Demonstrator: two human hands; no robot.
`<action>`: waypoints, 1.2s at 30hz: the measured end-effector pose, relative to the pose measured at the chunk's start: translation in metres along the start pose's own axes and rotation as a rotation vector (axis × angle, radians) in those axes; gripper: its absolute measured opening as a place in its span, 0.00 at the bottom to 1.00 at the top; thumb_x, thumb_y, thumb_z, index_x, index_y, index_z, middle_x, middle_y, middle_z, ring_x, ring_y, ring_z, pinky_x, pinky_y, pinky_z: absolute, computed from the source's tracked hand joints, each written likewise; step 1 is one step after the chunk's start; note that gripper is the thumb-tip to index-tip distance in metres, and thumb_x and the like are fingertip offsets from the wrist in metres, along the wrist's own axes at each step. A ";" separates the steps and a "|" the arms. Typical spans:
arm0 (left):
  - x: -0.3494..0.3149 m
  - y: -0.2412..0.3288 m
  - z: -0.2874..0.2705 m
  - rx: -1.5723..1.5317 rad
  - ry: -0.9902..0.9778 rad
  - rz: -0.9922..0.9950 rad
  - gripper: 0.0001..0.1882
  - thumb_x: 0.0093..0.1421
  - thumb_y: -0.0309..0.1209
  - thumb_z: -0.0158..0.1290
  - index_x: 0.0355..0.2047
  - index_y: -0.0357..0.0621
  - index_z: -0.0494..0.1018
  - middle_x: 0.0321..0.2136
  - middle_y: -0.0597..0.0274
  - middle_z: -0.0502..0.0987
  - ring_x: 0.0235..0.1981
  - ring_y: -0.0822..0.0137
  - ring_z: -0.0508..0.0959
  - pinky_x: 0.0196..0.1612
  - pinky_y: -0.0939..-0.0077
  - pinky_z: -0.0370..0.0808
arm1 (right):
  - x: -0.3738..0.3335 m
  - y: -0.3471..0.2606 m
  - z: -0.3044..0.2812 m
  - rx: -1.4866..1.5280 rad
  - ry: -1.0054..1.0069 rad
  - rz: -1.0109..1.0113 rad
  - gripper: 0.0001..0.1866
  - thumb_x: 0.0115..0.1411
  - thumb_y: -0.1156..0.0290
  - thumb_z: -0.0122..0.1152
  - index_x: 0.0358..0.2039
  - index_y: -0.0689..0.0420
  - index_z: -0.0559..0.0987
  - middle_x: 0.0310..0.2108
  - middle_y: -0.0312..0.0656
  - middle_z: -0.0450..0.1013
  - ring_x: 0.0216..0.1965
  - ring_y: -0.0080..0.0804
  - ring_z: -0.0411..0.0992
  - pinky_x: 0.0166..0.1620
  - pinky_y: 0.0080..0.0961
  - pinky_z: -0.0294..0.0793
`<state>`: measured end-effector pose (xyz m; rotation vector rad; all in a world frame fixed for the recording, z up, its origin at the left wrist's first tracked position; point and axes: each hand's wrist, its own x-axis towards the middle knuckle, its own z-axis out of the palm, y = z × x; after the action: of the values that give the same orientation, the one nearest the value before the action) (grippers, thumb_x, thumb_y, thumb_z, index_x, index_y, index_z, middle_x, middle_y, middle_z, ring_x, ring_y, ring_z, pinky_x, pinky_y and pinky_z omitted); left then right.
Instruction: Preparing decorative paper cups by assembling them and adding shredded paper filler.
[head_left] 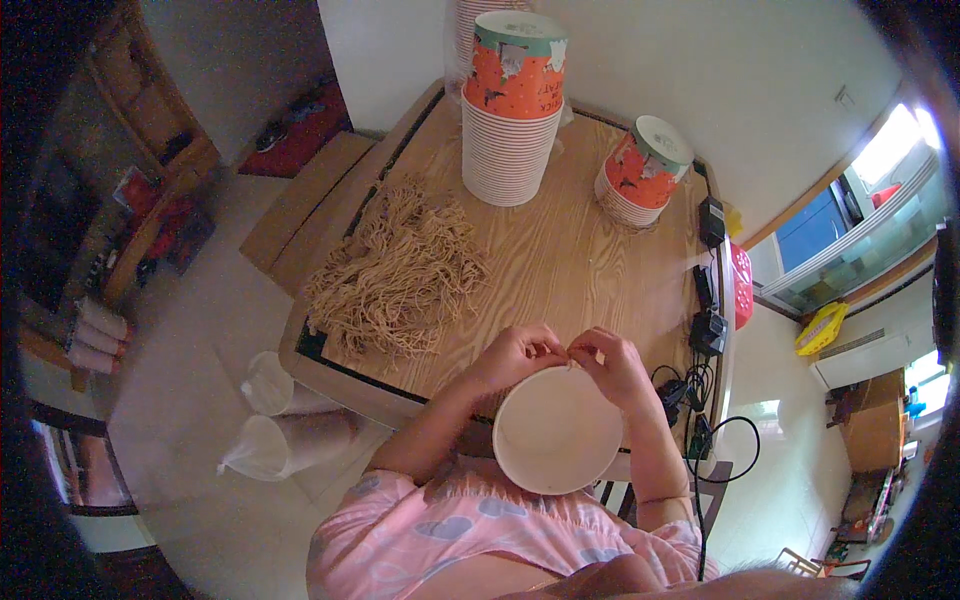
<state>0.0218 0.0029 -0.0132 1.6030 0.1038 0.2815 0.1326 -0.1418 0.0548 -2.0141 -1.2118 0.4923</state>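
A white paper bucket (pixel 557 432) is tilted at the table's near edge, its round mouth turned up toward me and its inside bare. At its far rim my left hand (pixel 522 355) is closed, thumb and fingers pinched together; whatever is between them is too small to make out. Beside it, my right hand (pixel 608 366) pinches at the same rim, its fingertips almost meeting those of the left. Left of the hands lies a tangled heap of tan cords (pixel 400 270). Whether a cord runs to the bucket's rim cannot be seen.
Behind stands a tall stack of orange and green paper buckets (pixel 512 150), upside down, with a shorter stack (pixel 645 172) to its right. Black adapters and cables (pixel 708 330) line the wooden table's (pixel 590 270) right edge. Bagged bucket stacks (pixel 290 440) lie on the floor at left.
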 end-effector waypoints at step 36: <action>0.001 0.007 0.002 -0.664 0.001 -0.432 0.08 0.55 0.34 0.54 0.27 0.42 0.73 0.21 0.70 0.71 0.21 0.80 0.69 0.24 0.88 0.65 | -0.014 -0.027 0.012 -0.444 0.257 -0.269 0.05 0.50 0.67 0.59 0.25 0.53 0.74 0.25 0.36 0.69 0.32 0.34 0.69 0.41 0.33 0.63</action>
<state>0.0221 0.0007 -0.0064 0.8902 0.3175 -0.0267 0.1022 -0.1413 0.0662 -2.1407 -1.4908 -0.1805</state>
